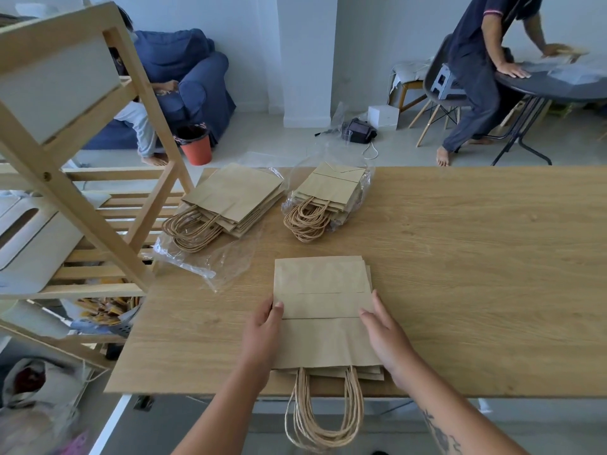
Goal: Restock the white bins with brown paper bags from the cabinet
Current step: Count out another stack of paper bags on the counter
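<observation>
A flat stack of brown paper bags point(323, 297) lies at the near edge of the wooden table point(476, 274), its twine handles hanging over the edge. My left hand point(261, 333) grips the stack's left side, thumb on top. My right hand point(386, 336) lies against the stack's right side with fingers straight. Two more stacks of bags sit farther back: a larger one point(230, 200) on loose clear plastic, and a smaller one point(328, 195) still in its clear wrap. A white bin point(29, 238) rests on the wooden rack at left.
The wooden shelving rack point(82, 198) stands against the table's left side, with slatted shelves and clutter below. Beyond the table are a blue armchair point(197, 80) with a person seated, an orange pot point(197, 147), and another person at a round dark table point(558, 83).
</observation>
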The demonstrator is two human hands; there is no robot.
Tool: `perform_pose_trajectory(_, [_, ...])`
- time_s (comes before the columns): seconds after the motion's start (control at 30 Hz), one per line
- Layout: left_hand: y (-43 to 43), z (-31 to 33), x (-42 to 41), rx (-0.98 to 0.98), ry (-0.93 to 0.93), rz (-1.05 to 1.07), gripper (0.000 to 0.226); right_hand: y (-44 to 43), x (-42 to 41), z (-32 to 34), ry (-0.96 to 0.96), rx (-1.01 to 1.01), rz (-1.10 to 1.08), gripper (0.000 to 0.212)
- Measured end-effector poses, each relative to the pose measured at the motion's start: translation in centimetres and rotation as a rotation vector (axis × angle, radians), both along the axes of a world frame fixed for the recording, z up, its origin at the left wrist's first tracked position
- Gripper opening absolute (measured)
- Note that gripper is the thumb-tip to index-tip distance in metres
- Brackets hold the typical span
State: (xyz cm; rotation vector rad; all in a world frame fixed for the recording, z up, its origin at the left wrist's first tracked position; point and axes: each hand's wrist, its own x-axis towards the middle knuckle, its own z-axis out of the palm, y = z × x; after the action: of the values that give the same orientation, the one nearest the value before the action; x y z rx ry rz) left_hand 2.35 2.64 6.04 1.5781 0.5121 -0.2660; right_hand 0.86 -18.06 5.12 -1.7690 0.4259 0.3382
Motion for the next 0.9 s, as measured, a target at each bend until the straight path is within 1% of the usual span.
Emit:
perform_pose_trajectory(0.13, [0.8,-0.1,-0.6,0.011,-0.019,-0.055,0.027,-0.8,-0.8,0.3,-0.015,-0.001,-0.101,0.06])
perform_pose_trajectory(0.2, [1.3,-0.1,-1.2,-0.003,-0.043,-0.072,0.026,-1.1,-1.9,0.2,-0.02,-0.006,-0.139,0.058])
perform_pose_trajectory(0.3, [1.3,0.0,-2.0,-0.044,-0.03,-0.082,0.026,0.0,-3.7,0.0,-0.002,0.055,-0.164,0.055])
perform_pose_trajectory(0.4, [1.4,-0.4,-2.2,-0.068,-0.029,-0.114,0.042,1.3,-4.7,-0.2,0.001,0.042,-0.148,0.057])
perform_pose_trajectory(0.43, [1.5,-0.6,-2.3,-0.082,-0.036,-0.115,0.045,1.4,-4.8,-0.4,-0.007,0.029,-0.157,0.058])
perform_pose_trajectory(0.47, [1.7,-0.7,-2.4,-0.087,-0.049,-0.114,0.043,1.4,-5.0,-0.4,-0.019,0.022,-0.185,0.057])
perform_pose_trajectory(0.53, [2.0,-0.7,-2.9,-0.071,-0.065,-0.11,0.031,1.0,-5.3,-0.7,-0.048,0.012,-0.272,0.057])
perform_pose_trajectory(0.57, [2.2,-0.8,-3.3,-0.052,-0.063,-0.108,0.029,0.9,-5.5,-0.8,-0.056,0.011,-0.313,0.057])
perform_pose_trajectory(0.63, [2.2,-0.9,-4.3,-0.006,-0.045,-0.126,0.028,1.0,-5.7,-0.9,-0.051,0.024,-0.339,0.056])
perform_pose_trajectory(0.7, [2.0,-1.2,-5.0,0.011,-0.026,-0.142,0.032,1.7,-5.8,-0.9,-0.012,0.063,-0.337,0.058])
perform_pose_trajectory(0.8, [1.6,-1.1,-4.9,0.033,-0.019,-0.096,0.035,2.4,-5.4,-0.7,0.026,0.129,-0.406,0.062])
perform_pose_trajectory(0.9, [1.4,-0.6,-4.3,0.077,0.02,-0.063,0.03,2.1,-4.4,-0.3,0.068,0.218,-0.458,0.061])
